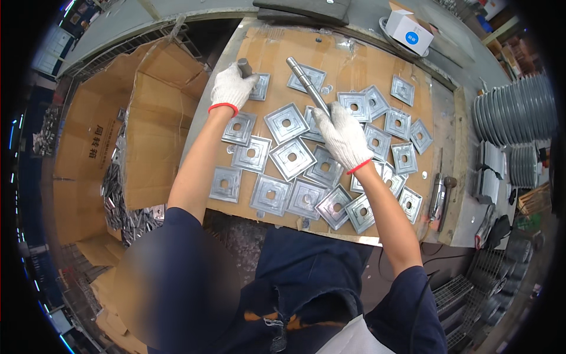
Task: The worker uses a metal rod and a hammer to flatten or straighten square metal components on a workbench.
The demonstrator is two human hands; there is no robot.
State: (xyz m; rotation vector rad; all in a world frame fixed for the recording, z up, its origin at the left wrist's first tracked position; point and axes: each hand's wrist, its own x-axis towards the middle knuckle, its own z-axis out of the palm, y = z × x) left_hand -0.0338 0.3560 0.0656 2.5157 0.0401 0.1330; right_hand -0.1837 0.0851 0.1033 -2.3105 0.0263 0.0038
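My left hand (234, 88), in a white knit glove with a red cuff, is closed on a short dark grey cylindrical piece (243, 66) near the far left of the work surface. A square metal plate (260, 87) lies right beside that hand. My right hand (343, 135), gloved the same way, grips the near end of a long, stepped steel rod (308, 84). The rod slants toward the far left, over another square plate (315, 77). Several more grey square plates with a central hole (293, 167) lie spread beneath and around my right hand, some overlapping.
Cardboard (265, 47) covers the worktable. At left stands a large cardboard box (159, 135) with many small metal pieces inside. A hammer (448, 194) lies along the right edge. A white carton (409, 32) sits beyond the table, and stacked grey discs (513, 112) stand at right.
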